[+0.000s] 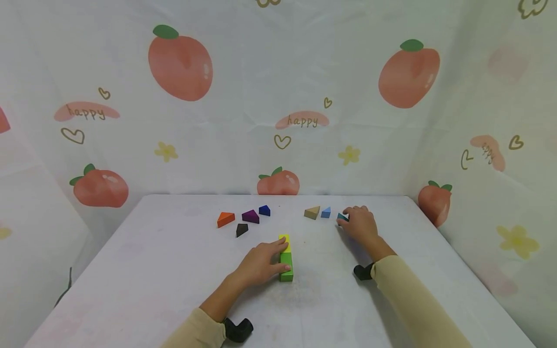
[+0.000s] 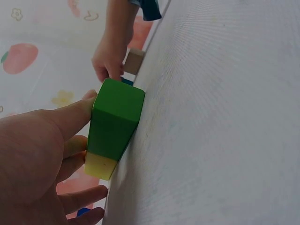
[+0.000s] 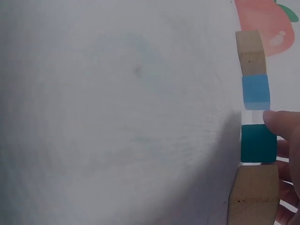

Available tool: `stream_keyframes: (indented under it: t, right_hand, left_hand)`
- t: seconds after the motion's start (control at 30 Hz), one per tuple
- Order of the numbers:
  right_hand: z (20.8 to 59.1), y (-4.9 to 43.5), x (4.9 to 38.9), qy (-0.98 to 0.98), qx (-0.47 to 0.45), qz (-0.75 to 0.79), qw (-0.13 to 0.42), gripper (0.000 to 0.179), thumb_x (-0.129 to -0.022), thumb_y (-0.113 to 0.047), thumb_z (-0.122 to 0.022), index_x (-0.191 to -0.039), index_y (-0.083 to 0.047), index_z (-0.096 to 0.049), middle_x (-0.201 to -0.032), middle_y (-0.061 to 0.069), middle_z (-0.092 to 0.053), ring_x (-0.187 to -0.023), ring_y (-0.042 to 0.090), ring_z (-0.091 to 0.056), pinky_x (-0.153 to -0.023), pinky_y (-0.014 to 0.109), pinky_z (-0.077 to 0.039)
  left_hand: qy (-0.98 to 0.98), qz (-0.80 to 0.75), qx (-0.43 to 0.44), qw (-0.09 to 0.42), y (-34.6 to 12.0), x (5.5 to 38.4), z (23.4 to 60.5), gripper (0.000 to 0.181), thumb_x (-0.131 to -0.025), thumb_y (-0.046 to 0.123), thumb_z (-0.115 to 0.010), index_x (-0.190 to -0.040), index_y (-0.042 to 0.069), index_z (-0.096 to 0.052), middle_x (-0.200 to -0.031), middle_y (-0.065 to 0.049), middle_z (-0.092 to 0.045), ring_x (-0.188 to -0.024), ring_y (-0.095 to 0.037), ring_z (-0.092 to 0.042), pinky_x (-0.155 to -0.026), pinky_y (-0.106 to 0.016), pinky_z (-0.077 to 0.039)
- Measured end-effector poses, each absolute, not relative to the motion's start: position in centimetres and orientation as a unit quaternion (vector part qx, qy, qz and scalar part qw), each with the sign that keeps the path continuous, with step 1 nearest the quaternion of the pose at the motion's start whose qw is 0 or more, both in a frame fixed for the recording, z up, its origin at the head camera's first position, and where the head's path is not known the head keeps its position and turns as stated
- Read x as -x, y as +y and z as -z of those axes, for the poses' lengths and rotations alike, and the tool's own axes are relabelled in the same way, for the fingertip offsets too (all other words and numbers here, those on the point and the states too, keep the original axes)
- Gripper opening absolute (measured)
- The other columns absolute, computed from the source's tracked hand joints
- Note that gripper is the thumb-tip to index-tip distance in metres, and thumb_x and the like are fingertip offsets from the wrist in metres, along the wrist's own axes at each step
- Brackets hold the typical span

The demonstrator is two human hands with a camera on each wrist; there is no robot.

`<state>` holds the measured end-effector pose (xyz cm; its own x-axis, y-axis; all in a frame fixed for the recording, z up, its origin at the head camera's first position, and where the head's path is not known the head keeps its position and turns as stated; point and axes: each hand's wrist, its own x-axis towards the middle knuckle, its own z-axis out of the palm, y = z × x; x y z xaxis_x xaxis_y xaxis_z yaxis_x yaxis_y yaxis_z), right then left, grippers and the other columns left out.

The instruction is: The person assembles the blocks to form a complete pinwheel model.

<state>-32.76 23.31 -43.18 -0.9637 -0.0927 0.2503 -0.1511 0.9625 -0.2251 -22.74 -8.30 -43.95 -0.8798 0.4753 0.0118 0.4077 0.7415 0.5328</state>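
My left hand (image 1: 258, 263) rests at a green block (image 1: 286, 263) and a yellow block (image 1: 285, 244), which lie end to end. Its thumb touches the green one and a fingertip lies over the yellow one. At the back right, my right hand (image 1: 361, 224) reaches over a teal block (image 1: 343, 217). In the right wrist view the thumb (image 3: 281, 123) sits beside the teal block (image 3: 258, 143), with a small gap visible, and the other fingers are partly hidden behind. A wooden block (image 3: 254, 194) stands beside the teal one; the right hand hides it in the head view.
Left of the right hand are a light-blue block (image 1: 326, 212) and a wooden triangular block (image 1: 312, 212). Orange (image 1: 225, 219), purple (image 1: 250, 216), dark-blue (image 1: 264, 210) and black (image 1: 241, 229) blocks lie at the back left. A printed curtain (image 1: 243, 96) hangs behind the white table (image 1: 174, 280).
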Motion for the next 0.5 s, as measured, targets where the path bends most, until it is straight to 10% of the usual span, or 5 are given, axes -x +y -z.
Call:
stream_keyframes:
  t: [0.5]
  right_hand:
    - [42.46, 23.32, 33.33, -0.986, -0.063, -0.130, 0.089, 0.032, -0.089, -0.027, -0.071, -0.108, -0.001, -0.071, -0.093, 0.012, -0.067, -0.083, 0.029, -0.051, -0.074, 0.042, -0.043]
  left_hand:
    - [0.931, -0.272, -0.235, 0.062, -8.29, 22.77, 44.09, 0.066, -0.089, 0.046, -0.067, -0.146, 0.020, -0.047, -0.151, 0.004, -0.040, -0.136, -0.026, -0.040, -0.107, -0.048, -0.037]
